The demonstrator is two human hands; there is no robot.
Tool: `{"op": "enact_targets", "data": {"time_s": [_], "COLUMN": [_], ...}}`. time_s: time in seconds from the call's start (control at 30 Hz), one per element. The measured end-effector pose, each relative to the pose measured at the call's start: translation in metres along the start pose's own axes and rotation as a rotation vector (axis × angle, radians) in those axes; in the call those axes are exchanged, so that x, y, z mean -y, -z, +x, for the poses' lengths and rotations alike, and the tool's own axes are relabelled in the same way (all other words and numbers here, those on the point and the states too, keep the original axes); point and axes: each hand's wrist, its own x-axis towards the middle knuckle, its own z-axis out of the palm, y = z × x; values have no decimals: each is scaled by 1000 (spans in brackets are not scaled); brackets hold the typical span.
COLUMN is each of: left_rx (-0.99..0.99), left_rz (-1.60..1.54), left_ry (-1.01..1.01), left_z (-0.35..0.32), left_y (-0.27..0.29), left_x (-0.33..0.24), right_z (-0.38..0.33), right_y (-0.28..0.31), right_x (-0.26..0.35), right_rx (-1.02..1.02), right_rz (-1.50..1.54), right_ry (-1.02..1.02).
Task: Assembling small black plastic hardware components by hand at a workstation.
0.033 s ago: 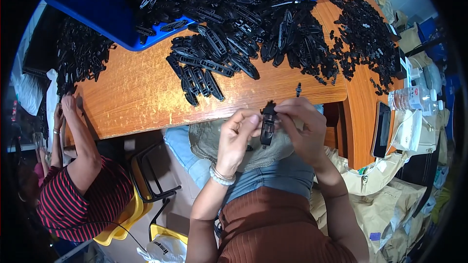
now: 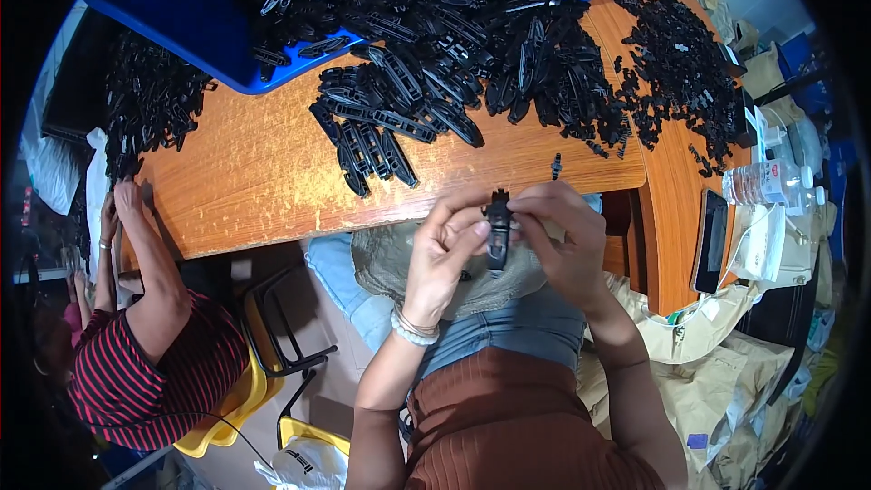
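Note:
Over my lap, at the table's front edge, I hold a long, narrow black plastic part [image 2: 498, 240] nearly upright. My left hand [image 2: 443, 249] grips it from the left with thumb and fingers. The fingers of my right hand [image 2: 570, 231] are pinched at its upper right side; whether a smaller piece is between them cannot be made out. A grey cloth [image 2: 386, 268] lies across my lap under the part. Beyond my hands, one small black clip-like piece [image 2: 556, 164] lies alone on the wooden table [image 2: 263, 168].
Long black plastic parts [image 2: 390, 122] spill from a blue bin [image 2: 172, 41]. Small black pieces [image 2: 685, 63] are heaped at the right, near a phone [image 2: 710, 240] and clear bottles [image 2: 767, 183]. At the left a person in a striped shirt [image 2: 154, 381] reaches toward another black heap.
The black part has tilted slightly, and my left fingers have shifted up and around its top. My right hand has barely moved.

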Motion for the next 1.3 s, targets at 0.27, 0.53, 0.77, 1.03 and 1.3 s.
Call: {"op": "enact_targets", "data": {"time_s": [0.27,0.53,0.77,1.03,1.3], "left_rx": [77,35,37,-58,53], "left_rz": [226,240,259,639,1167], "left_ry": [-174,-38,-22,-151,-523], "left_z": [0,-6,-6,-2,5], "left_y": [7,0,1,11,21], "left_x": [3,-10,-10,-6,-2], "right_z": [0,-8,-13,-10,-36], "right_y": [7,7,4,5,0], "right_x": [12,4,-3,-14,-46], "right_rx": [99,117,134,369,322], "right_rz": [-236,-246,-209,127,68], "right_ry": [171,200,153,-423,-325]}}
